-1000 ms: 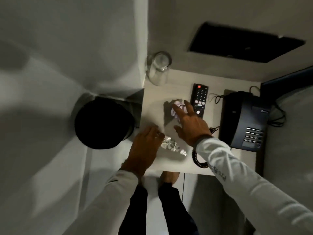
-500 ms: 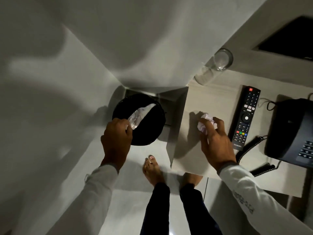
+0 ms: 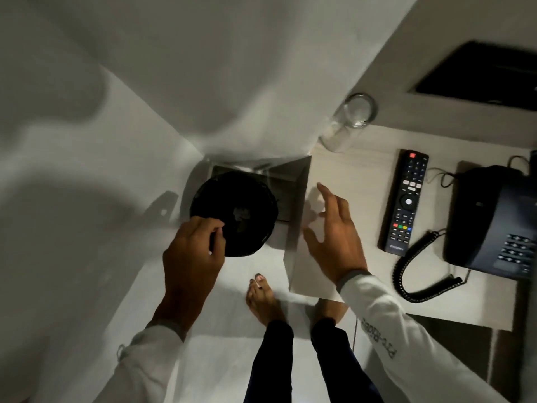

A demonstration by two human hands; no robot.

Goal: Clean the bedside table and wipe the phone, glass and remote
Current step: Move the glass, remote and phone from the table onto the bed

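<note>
The pale wood-grain bedside table (image 3: pixel 363 175) occupies the right of the scene, seen from above. On its far left corner stands the clear drinking glass (image 3: pixel 350 120), upright against the white wall. The black rectangular remote control (image 3: pixel 404 202) lies flat to the right of the table's centre, its red power button at the far end. Just beside it on the right sits the dark corded desk telephone (image 3: pixel 494 222); its black coiled cord (image 3: pixel 418 274) loops across the near part of the table surface, close to the near end of the remote control.

The right hand (image 3: pixel 334 237) hovers above the left portion of the table with fingers spread wide and empty; it touches none of the items. The left hand (image 3: pixel 191 257) is positioned left of the table, over the near rim of the round black waste bin (image 3: pixel 232 210) that stands on the floor. Its fingers are curled inward; whether they hold anything cannot be determined. Pale crumpled scraps (image 3: pixel 241 213) lie inside the bin.

Both arms wear white long sleeves. Two bare feet stand on the light floor at the near edge of the table.
</note>
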